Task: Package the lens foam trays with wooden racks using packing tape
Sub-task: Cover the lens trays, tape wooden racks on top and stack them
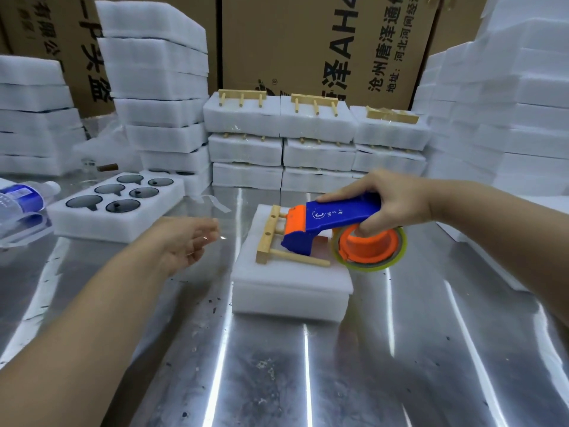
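**Taping in progress, one grip busy**

The right hand [391, 204] is grasping the blue-and-orange tape dispenser [332, 223], whose nose is seemingly touching the wooden rack [269, 238] lying on the foam tray [289, 285] on the table [277, 380]. The left hand [187, 241] is hovering beside it, grip released.

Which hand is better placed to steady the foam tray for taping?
Left. The left hand is open and free beside the foam tray; the right hand grips the tape dispenser over the wooden rack.
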